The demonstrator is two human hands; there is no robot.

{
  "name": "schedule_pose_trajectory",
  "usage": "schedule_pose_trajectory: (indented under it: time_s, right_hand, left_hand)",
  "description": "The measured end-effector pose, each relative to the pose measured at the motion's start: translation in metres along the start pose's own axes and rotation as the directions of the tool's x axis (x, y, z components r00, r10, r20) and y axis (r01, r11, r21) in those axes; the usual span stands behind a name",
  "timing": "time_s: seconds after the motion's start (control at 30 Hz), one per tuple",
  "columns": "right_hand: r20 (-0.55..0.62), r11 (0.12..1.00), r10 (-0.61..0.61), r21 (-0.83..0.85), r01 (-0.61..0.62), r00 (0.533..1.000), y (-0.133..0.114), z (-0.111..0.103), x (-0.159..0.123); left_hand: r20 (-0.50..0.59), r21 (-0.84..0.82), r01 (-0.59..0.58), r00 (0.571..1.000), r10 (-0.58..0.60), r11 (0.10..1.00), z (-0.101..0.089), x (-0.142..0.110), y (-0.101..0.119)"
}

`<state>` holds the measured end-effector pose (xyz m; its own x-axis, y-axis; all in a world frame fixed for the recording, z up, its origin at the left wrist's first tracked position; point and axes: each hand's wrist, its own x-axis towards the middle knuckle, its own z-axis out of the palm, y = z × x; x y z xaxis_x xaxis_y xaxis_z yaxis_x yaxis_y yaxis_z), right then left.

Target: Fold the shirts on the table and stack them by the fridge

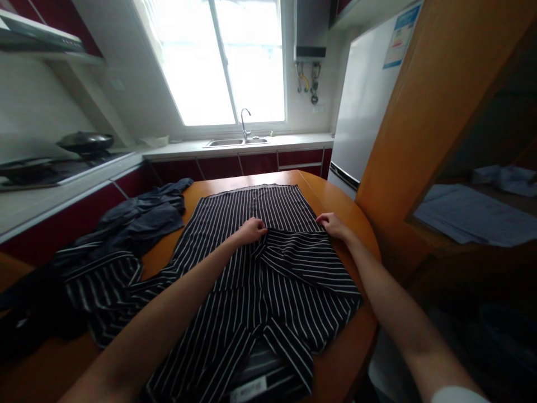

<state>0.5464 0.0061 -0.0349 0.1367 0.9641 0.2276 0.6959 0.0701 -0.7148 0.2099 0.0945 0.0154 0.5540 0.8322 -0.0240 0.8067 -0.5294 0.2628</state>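
Note:
A black shirt with white stripes lies spread on the wooden table, its collar and white label towards me and its hem at the far side. One sleeve is laid across the body from the right; the other stretches out to the left. At the shirt's middle, my left hand is closed on the cuff end of the folded sleeve. My right hand pinches the striped cloth at the shirt's right edge, where the sleeve's fold meets the side.
Dark crumpled clothes lie along the table's left side. Beyond the table run a counter with a sink and, at left, a stove with a pan. A fridge and wooden shelving with papers stand at right.

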Motion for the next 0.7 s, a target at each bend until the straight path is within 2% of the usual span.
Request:
schedule_pose_trajectory:
  time_s: [0.1,0.17,0.23,0.3,0.37,0.43,0.47,0.53,0.6,0.7]
  right_hand:
    - [0.009,1.000,0.000,0.024,-0.001,1.000,0.002,-0.001,0.002]
    - [0.009,0.999,-0.003,0.037,0.003,1.000,0.004,-0.001,0.002]
    - [0.004,0.999,-0.006,0.048,0.006,1.000,0.005,0.000,0.003]
    - [-0.003,0.998,-0.007,0.054,0.007,1.000,0.006,0.000,0.003]
    - [-0.013,0.998,-0.007,0.057,0.008,1.000,0.006,0.000,0.003]
    - [-0.021,0.998,-0.010,0.059,0.011,1.000,0.005,0.000,0.002]
    - [-0.024,0.998,-0.011,0.060,0.013,1.000,0.004,-0.001,0.002]
    - [-0.029,0.998,-0.014,0.060,0.015,0.999,0.003,-0.001,0.000]
    - [-0.032,0.998,-0.013,0.058,0.015,0.999,0.001,-0.002,0.000]
    - [-0.032,0.998,-0.013,0.056,0.014,0.999,0.000,-0.003,0.000]
  left_hand:
    - [0.012,0.034,0.043,0.999,-0.043,0.999,-0.005,-0.003,0.004]
    - [-0.042,0.074,0.059,0.998,-0.056,0.995,-0.005,-0.011,0.016]
    - [-0.128,0.111,-0.052,0.990,0.066,0.992,0.001,-0.023,0.039]
    - [-0.160,0.120,-0.294,0.937,0.311,0.948,0.011,-0.035,0.070]
    - [-0.118,0.077,-0.520,0.842,0.526,0.850,0.025,-0.045,0.100]
    - [-0.057,0.026,-0.643,0.764,0.643,0.766,0.039,-0.051,0.124]
    - [-0.025,0.008,-0.670,0.742,0.670,0.742,0.046,-0.053,0.131]
    - [0.034,-0.010,-0.681,0.732,0.681,0.732,0.057,-0.056,0.138]
    - [0.069,-0.004,-0.671,0.739,0.670,0.741,0.064,-0.060,0.136]
    - [0.075,0.010,-0.663,0.747,0.660,0.749,0.065,-0.068,0.133]
